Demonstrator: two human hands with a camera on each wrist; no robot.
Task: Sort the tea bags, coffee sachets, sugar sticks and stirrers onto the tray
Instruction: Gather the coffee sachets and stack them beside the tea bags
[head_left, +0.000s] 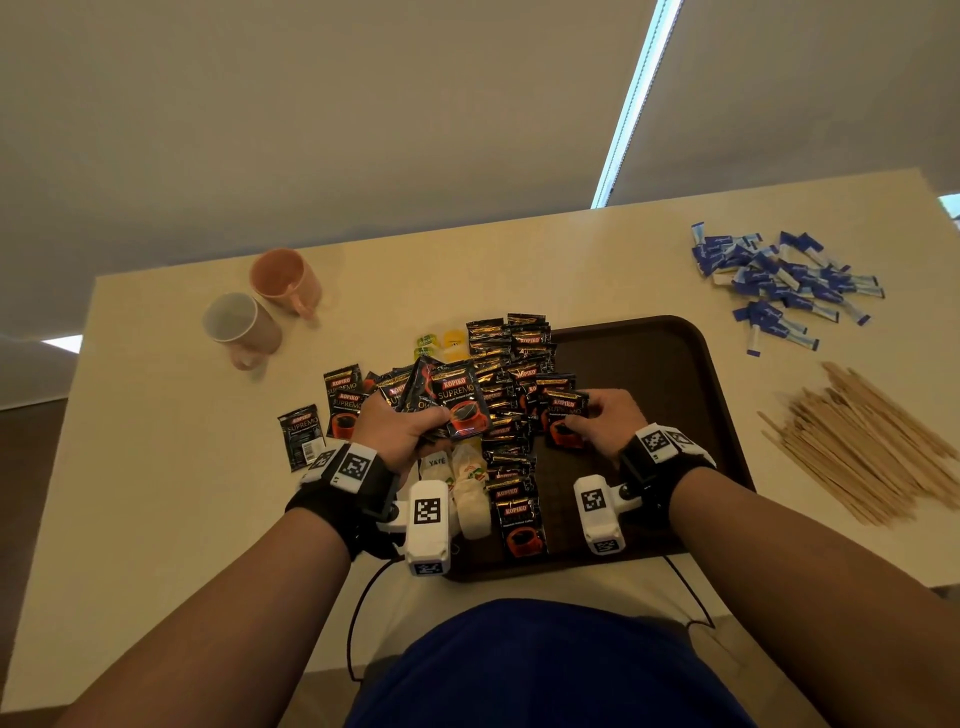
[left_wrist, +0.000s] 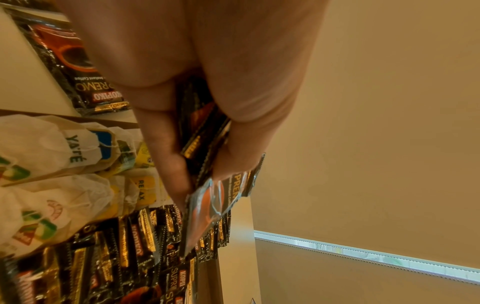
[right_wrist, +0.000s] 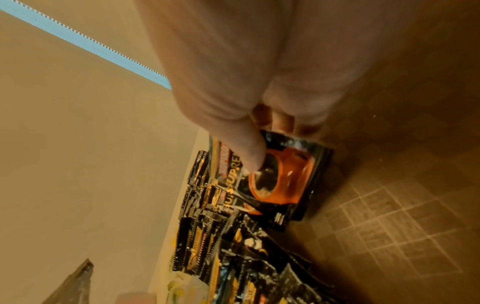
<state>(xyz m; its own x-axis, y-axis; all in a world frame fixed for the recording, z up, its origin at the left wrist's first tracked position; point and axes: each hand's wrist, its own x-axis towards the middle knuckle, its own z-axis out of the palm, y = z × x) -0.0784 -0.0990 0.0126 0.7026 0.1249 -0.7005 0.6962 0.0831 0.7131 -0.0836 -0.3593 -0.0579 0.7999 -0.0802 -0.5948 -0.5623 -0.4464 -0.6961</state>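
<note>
My left hand (head_left: 410, 421) grips a fanned bunch of black coffee sachets (head_left: 457, 402) above the tray's left edge; in the left wrist view the fingers (left_wrist: 166, 148) pinch those sachets (left_wrist: 207, 205). My right hand (head_left: 597, 421) pinches one coffee sachet (head_left: 563, 421) low over the brown tray (head_left: 675, 374), thumb on its face (right_wrist: 280, 176). A column of coffee sachets (head_left: 506, 415) lies overlapped along the tray's left part. Tea bags (head_left: 467, 483) lie at the tray's near left. Sugar sticks (head_left: 779, 280) and wooden stirrers (head_left: 862, 447) lie on the table to the right.
Two mugs, one peach (head_left: 283, 280) and one pale (head_left: 239, 325), lie on their sides at the far left. Loose coffee sachets (head_left: 322, 415) remain on the table left of the tray. Yellow-green tea packets (head_left: 441, 343) sit beyond the tray's far-left corner.
</note>
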